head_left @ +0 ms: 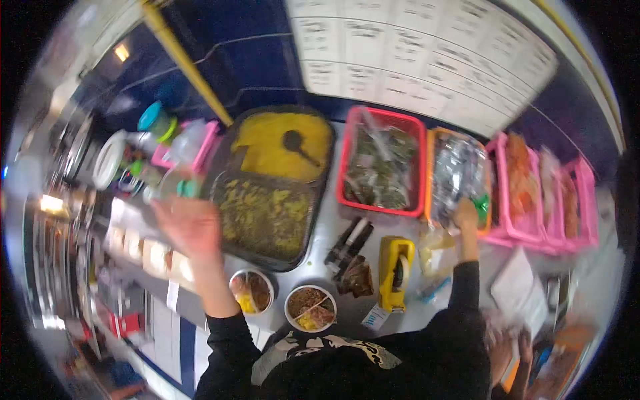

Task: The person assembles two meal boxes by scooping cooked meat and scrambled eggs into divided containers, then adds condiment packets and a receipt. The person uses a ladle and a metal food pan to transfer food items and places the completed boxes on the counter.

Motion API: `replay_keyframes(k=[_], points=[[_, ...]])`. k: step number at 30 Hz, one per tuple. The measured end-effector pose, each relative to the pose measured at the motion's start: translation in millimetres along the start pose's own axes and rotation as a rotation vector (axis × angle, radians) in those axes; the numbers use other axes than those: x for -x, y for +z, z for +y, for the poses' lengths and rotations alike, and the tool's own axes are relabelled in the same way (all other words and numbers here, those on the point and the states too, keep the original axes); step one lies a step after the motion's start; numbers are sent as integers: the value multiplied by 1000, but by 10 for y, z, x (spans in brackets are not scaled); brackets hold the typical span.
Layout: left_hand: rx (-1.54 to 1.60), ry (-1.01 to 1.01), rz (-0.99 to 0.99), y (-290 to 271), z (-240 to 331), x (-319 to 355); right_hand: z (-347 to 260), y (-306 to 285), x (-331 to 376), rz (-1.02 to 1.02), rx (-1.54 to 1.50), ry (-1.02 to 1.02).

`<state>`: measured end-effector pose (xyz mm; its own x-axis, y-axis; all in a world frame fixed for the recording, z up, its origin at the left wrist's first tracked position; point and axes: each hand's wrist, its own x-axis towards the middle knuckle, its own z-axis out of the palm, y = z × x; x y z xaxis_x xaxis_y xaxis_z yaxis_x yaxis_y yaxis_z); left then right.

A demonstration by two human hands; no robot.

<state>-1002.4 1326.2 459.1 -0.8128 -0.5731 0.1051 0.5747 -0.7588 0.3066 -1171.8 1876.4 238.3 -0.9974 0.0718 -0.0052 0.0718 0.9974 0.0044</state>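
Observation:
My left hand (190, 227) is raised beside the black food tray (319, 230), blurred by motion, with its fingers seemingly stretched out and nothing visible in them. Yellow food with a dark serving spoon (293, 141) lying on it fills the tray's far part; greenish-yellow food fills the near part. My right hand (468, 215) reaches to the near end of an orange basket (432, 150) of clear plastic packets, next to something green (481, 205); its fingers are hidden. Two round bowls stand near me: a left bowl (252, 292) and a right bowl (311, 309), both holding brown and yellow food.
A red basket (421, 167) of packets adjoins the orange one, with pink baskets (510, 230) farther right. Between the bowls and my right arm lie black packets (350, 245), brown sachets (357, 279) and a yellow tape dispenser (397, 275). At lower right, another person's hands (507, 350) show.

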Motion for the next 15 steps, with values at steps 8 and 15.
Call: replay_keyframes(k=[8, 15], points=[[-107, 296, 59, -502, 1219, 146, 239, 420, -23, 16, -16, -113], [-1053, -653, -681, 308, -1666, 54, 126, -494, 66, -276, -282, -217]])
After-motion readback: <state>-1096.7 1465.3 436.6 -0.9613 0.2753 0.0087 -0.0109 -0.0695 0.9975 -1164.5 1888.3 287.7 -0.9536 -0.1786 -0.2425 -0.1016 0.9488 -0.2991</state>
